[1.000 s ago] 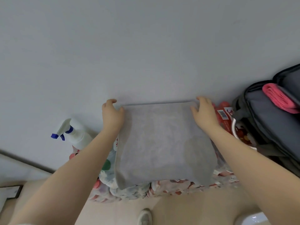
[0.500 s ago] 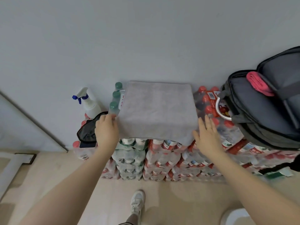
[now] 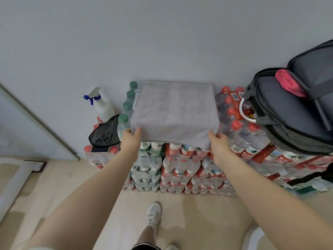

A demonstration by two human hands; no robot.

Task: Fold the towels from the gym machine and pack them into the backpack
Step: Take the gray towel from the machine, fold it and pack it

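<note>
Where hands pinch, towel's corners.

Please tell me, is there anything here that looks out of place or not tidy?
Mostly tidy. The grey towel lies flat on the packs of water bottles, its near edge gripped by the left hand and right hand. One oddity: a black cloth is crumpled over a phone on a lower pack.
</note>
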